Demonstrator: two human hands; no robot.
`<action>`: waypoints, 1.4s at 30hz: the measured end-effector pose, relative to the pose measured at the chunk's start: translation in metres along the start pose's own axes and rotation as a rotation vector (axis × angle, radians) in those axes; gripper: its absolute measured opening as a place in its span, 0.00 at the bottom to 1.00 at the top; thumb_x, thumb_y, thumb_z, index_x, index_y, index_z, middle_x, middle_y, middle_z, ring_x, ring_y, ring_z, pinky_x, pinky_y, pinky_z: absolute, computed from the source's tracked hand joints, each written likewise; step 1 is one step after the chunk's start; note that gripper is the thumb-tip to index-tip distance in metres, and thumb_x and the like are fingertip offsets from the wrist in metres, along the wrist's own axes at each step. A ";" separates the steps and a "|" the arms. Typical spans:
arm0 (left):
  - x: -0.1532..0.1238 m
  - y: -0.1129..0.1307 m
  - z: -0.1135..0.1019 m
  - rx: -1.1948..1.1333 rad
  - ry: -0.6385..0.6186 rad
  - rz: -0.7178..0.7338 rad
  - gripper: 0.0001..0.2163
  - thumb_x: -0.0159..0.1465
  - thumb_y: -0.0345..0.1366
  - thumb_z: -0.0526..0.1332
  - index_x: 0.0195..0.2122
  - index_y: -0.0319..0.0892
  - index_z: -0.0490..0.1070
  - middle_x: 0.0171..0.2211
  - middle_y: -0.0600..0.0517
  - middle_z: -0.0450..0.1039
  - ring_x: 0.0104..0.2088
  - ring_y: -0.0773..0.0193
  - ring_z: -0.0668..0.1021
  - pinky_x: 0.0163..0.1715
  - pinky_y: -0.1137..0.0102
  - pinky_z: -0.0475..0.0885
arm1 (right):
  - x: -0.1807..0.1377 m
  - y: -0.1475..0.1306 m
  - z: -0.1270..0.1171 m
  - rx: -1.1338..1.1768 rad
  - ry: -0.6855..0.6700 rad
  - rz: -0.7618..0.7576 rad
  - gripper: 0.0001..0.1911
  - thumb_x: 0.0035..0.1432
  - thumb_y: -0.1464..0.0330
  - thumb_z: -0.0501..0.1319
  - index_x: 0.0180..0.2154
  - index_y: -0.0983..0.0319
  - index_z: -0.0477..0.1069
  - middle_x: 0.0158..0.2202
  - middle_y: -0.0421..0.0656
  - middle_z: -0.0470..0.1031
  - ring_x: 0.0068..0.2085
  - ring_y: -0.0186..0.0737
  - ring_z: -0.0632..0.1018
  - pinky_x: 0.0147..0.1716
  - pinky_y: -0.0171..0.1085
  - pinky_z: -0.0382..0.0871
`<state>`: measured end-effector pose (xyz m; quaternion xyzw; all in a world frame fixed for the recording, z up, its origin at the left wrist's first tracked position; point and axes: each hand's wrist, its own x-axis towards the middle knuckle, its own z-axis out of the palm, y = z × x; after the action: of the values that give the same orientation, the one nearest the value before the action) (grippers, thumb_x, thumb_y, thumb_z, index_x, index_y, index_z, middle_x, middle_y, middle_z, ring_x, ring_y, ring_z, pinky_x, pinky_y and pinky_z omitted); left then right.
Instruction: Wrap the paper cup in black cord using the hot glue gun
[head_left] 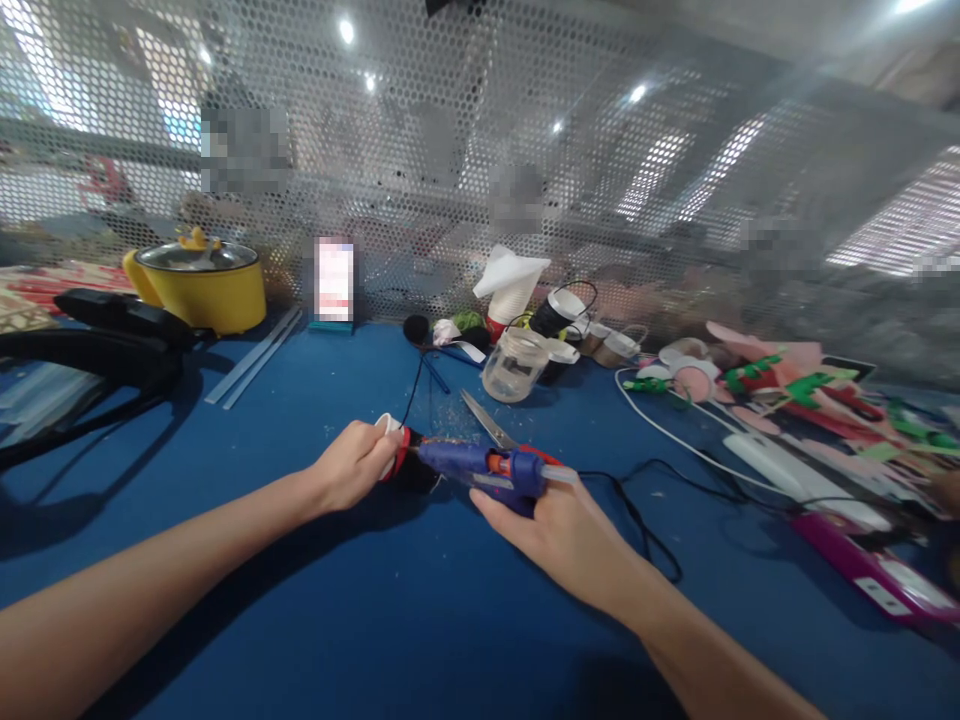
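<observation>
My left hand (351,466) is closed around the white rim of a small paper cup (415,472). The cup lies tilted on its side, its outside covered in black with a red band near the rim. My right hand (574,530) grips a blue hot glue gun (459,458), a clear glue stick (561,474) poking out of its back end. The gun's nozzle is at the red band, touching or very near it. From the cup a thin black cord (413,385) runs up towards a dark ball. Behind the gun lie open scissors (487,420), their handles partly hidden.
A clear plastic jar (516,368) and several decorated cups stand behind. Left are a yellow pot (217,295), glue sticks (255,358) and a black stand-like object (112,340). A lit phone (334,280) stands at the back. Right are a purple power strip (870,570), cables and paper pieces.
</observation>
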<state>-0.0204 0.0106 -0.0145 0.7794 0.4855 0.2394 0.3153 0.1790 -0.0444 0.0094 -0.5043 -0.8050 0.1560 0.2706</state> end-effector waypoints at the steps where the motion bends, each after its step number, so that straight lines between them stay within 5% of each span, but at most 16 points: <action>1: 0.000 0.000 0.000 0.003 -0.003 0.012 0.18 0.59 0.41 0.40 0.14 0.41 0.50 0.13 0.58 0.49 0.16 0.73 0.55 0.18 0.74 0.51 | 0.000 0.000 -0.001 -0.004 -0.007 0.008 0.08 0.52 0.67 0.52 0.25 0.63 0.66 0.21 0.39 0.69 0.23 0.34 0.69 0.24 0.32 0.65; 42: -0.002 -0.003 0.000 0.095 0.008 0.236 0.14 0.58 0.35 0.40 0.15 0.41 0.48 0.14 0.58 0.49 0.16 0.74 0.54 0.17 0.75 0.52 | 0.013 0.005 -0.005 0.046 -0.002 0.018 0.08 0.51 0.68 0.53 0.31 0.64 0.68 0.24 0.40 0.70 0.25 0.34 0.69 0.27 0.32 0.63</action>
<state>-0.0225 0.0098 -0.0167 0.8441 0.4025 0.2547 0.2460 0.1807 -0.0309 0.0143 -0.5052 -0.7969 0.1772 0.2800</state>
